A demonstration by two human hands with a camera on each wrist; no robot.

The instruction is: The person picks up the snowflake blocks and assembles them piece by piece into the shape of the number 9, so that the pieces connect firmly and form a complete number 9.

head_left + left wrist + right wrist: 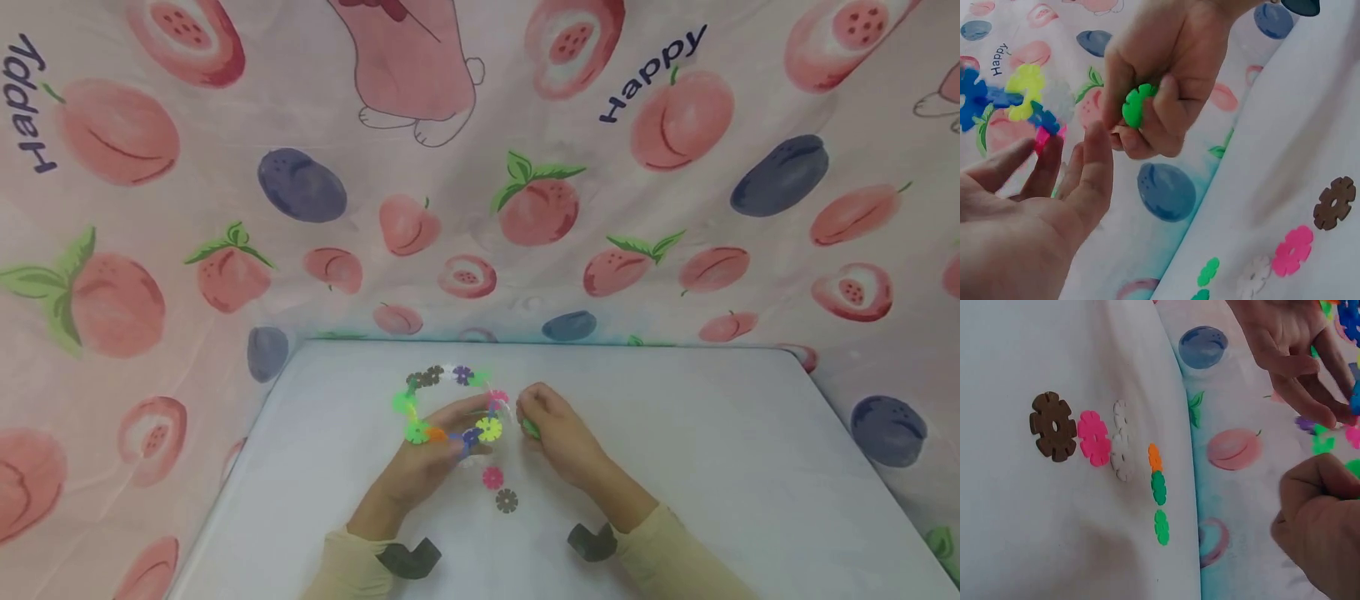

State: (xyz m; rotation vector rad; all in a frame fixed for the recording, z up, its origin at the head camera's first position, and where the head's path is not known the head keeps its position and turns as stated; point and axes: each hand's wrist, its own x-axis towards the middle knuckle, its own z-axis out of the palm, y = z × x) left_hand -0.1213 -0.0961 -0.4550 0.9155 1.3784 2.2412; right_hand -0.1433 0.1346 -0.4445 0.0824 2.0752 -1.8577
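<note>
A ring-shaped chain of notched, flower-like plastic discs (490,429) in several colours loops about my left hand (423,467) in the head view. In the left wrist view, the fingertips of that hand hold the chain near a blue disc (1044,119) and a pink one (1041,140). Just to the right, my right hand (566,442) grips a loose green disc (1138,106) between thumb and curled fingers. The hands are close together above the table. Part of the chain is hidden behind the left fingers.
On the white table (712,467) below the hands lie a brown disc (1044,427), a pink disc (1092,439) and pale clear ones (1122,455). An orange disc (1154,456) and two green ones (1161,527) lie beside them. A fruit-print cloth (465,208) hangs behind the table.
</note>
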